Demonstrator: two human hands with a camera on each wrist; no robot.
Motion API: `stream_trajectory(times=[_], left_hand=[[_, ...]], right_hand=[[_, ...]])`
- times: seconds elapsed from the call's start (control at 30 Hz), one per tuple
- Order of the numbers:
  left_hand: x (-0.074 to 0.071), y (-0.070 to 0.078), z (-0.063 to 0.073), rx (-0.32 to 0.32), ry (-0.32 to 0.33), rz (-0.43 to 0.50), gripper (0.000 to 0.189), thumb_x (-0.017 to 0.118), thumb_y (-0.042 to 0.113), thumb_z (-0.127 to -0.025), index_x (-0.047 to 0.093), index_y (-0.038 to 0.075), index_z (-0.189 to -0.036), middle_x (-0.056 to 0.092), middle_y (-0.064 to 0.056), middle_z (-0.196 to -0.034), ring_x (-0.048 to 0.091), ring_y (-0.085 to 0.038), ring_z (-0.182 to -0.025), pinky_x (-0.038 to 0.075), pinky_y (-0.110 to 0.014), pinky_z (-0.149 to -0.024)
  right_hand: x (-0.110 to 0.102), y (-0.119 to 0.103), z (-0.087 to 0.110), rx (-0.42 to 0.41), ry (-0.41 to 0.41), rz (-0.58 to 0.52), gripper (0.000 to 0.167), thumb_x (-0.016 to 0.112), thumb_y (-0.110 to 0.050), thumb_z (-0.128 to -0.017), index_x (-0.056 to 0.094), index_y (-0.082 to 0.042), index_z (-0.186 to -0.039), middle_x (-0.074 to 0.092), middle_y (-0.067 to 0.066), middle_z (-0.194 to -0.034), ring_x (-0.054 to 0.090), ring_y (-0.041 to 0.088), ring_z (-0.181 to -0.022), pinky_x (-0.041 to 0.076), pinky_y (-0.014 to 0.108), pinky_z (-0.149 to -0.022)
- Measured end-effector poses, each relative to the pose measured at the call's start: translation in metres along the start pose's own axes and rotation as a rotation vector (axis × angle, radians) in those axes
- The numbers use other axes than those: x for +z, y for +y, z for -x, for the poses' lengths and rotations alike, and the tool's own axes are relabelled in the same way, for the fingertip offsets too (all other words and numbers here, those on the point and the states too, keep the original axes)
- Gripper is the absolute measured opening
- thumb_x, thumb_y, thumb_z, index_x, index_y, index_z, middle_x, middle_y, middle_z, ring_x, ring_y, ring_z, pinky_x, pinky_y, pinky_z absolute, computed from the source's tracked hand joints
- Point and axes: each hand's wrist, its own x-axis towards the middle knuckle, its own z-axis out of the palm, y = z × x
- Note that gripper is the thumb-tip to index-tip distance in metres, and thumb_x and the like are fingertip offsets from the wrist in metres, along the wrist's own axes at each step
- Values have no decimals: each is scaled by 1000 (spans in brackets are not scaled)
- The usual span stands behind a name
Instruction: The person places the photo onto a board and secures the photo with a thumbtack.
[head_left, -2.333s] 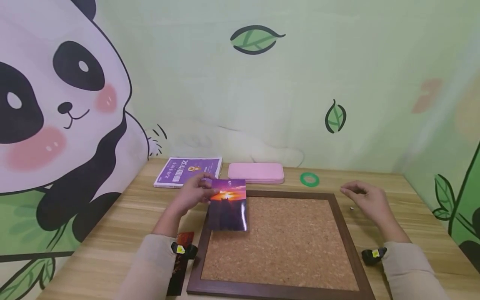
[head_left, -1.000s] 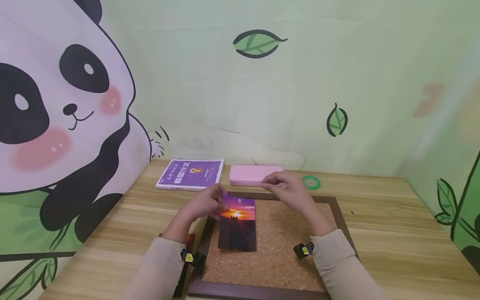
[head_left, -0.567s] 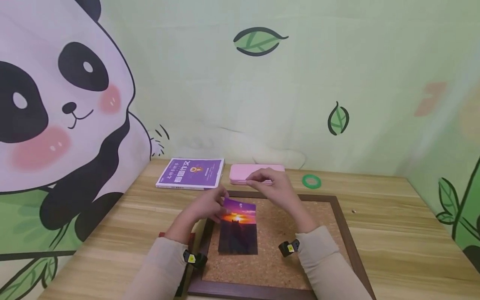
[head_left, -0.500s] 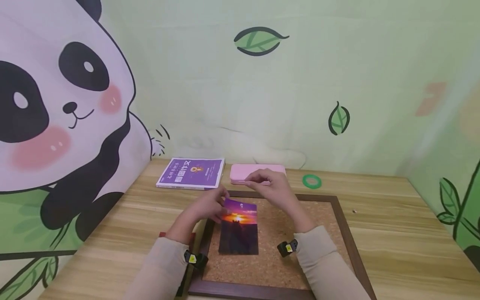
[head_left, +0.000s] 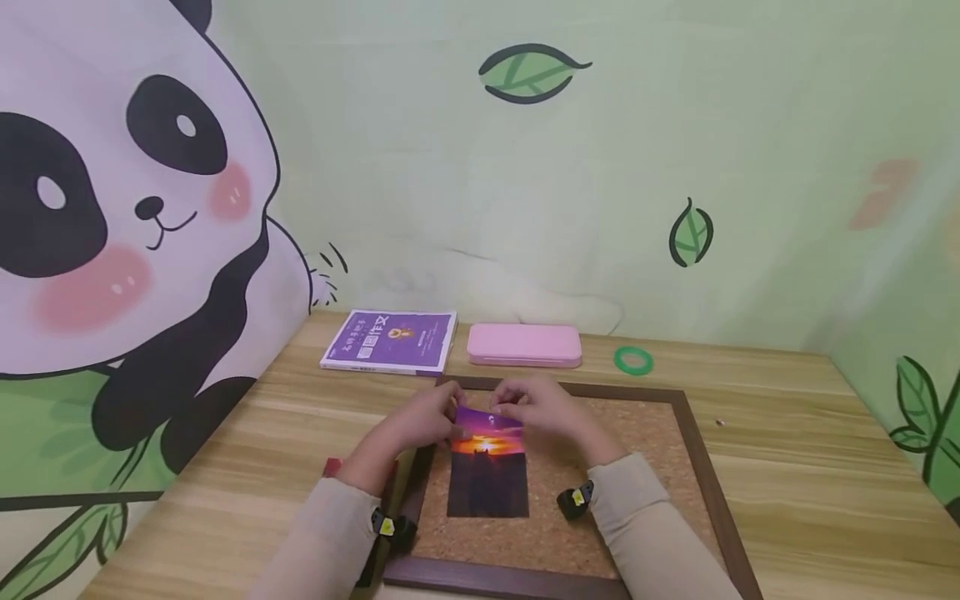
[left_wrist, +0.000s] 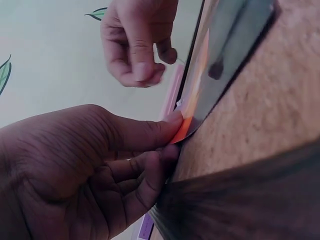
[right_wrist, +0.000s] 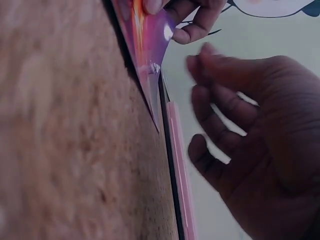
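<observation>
My left hand (head_left: 431,417) pinches the upper left edge of a glossy sunset photo (head_left: 487,483), thumb in front and fingers behind. The photo lies over the left part of a cork board (head_left: 600,525) with a brown frame, its top end bent up from the cork. A small whitish mark (right_wrist: 155,67) shows near the photo's top. My right hand (head_left: 543,408) is over the photo's top right corner, apart from it in the right wrist view. Its thumb and forefinger tips come together; whether anything tiny is between them is blurred and hidden.
Behind the board lie a purple book (head_left: 393,342), a pink case (head_left: 525,343) and a green tape ring (head_left: 633,361). A tiny object (head_left: 721,422) sits on the table right of the board. A dark red picture (head_left: 333,467) is partly under my left forearm.
My right hand has come from the table right of the board, across it, and down to the photo's top. My left hand has lowered the photo toward the cork and slightly right.
</observation>
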Motion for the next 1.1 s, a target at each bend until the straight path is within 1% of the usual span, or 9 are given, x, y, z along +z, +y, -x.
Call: stream_trajectory(times=[0.1,0.23,0.37,0.5,0.63,0.83,1.1], left_hand=[[1,2,1,19,-6,-17,37,78,5,-85,55,6,-113,62,-6,-78,57,-17,-59,48,-31,-55],[1,4,3,32,-20,-43,36,79,6,-84,55,6,-112,60,-5,-77,56,-17,-59,46,-31,-55],[0,6,2,54,-31,-73,35,80,9,-84,56,7,-110,58,-4,-76,55,-16,-60,45,-30,-55],[-1,7,2,61,-32,-70,33,80,9,-83,57,7,-107,57,-4,-76,54,-16,-60,45,-30,-55],[0,6,3,53,-39,-64,34,81,9,-83,57,7,-107,57,-4,-77,54,-16,-60,45,-30,-55],[1,5,2,42,-31,-76,33,81,9,-83,57,8,-107,56,-4,-78,54,-16,-61,45,-30,-55],[2,5,1,27,-25,-82,34,81,10,-83,57,8,-107,56,-5,-79,54,-17,-64,45,-31,-57]], right_hand=[[2,3,2,22,-68,18,5,67,-11,-97,71,-9,-98,71,0,-88,61,11,-82,51,33,-80],[3,8,2,44,-96,36,5,66,-10,-98,70,-10,-97,70,-1,-87,61,11,-81,50,33,-80],[4,13,1,70,-105,36,6,65,-11,-99,70,-12,-99,69,-3,-89,60,13,-84,49,35,-83],[6,16,-1,96,-114,0,6,65,-12,-98,71,-14,-100,67,-3,-91,60,15,-87,48,37,-85],[9,18,-2,79,-121,-28,6,66,-13,-97,71,-12,-101,68,-3,-92,59,16,-89,48,38,-87],[10,21,-2,79,-110,-3,4,69,-14,-96,71,-14,-98,67,-5,-93,58,16,-91,46,39,-89],[11,23,-2,85,-113,-16,3,70,-17,-95,72,-15,-97,67,-6,-93,58,17,-92,46,41,-90]])
